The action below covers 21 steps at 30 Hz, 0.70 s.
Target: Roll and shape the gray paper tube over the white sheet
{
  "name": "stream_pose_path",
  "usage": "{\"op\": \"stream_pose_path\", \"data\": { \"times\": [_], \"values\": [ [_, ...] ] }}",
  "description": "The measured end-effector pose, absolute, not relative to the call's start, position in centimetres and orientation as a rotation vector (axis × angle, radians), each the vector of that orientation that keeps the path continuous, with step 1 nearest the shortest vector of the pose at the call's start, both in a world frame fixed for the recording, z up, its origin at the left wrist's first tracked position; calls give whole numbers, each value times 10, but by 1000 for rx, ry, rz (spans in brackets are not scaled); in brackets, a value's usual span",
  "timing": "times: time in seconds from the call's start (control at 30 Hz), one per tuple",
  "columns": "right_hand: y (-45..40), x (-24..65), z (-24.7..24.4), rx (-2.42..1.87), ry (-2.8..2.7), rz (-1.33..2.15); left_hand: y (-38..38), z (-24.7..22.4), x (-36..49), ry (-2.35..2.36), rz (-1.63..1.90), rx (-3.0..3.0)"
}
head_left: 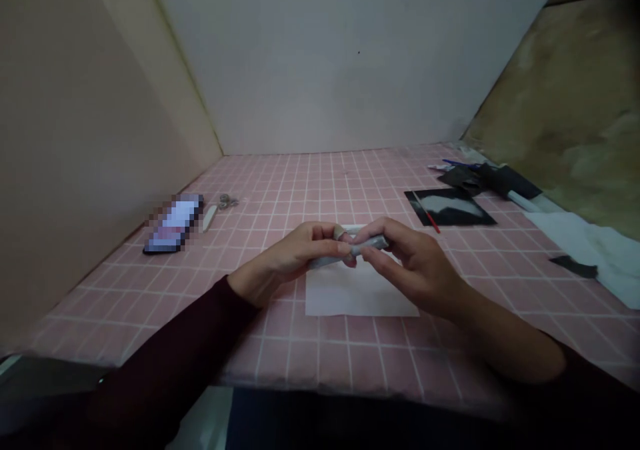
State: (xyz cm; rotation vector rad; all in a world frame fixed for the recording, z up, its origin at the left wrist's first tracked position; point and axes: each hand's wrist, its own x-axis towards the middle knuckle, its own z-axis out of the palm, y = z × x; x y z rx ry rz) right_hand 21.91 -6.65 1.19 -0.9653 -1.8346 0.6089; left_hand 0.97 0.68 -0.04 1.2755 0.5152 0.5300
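Both hands meet above a white sheet of paper point(357, 297) at the middle of the table. Between them is a thin, greyish rolled strip point(374, 243), slightly tilted, its right end higher. My left hand point(313, 243) is closed on the strip's left part, thumb on top. The fingers of my right hand point(410, 257) pinch it near the right end. The fingertips of the two hands almost touch. What the strip is made of cannot be made out.
On the left lie a phone point(175, 223), a white stick point(209, 219) and small scissors point(227, 201). To the right are a black sheet point(480, 217) with a red stick point(427, 213), dark scraps point(463, 178) and white cloth or paper point(610, 257). A pink checked cloth point(280, 343) covers the table.
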Motion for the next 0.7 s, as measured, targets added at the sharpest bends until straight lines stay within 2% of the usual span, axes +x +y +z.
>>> {"op": "stream_pose_path", "data": {
  "times": [0.17,0.3,0.47,0.63,0.7],
  "values": [
    [-67,221,12,-1030,-1593,449,7,-1,9,491,566,1305],
    [-64,219,10,-1019,-1815,627,6,-3,10,533,551,1326],
    [-59,222,10,-1095,-1511,552,4,-5,14,544,698,1449],
    [-57,216,5,-1083,-1694,746,0,-8,14,582,848,1748],
    [-56,219,5,-1097,-1561,688,-1,-7,13,619,900,1892]
  ]
}}
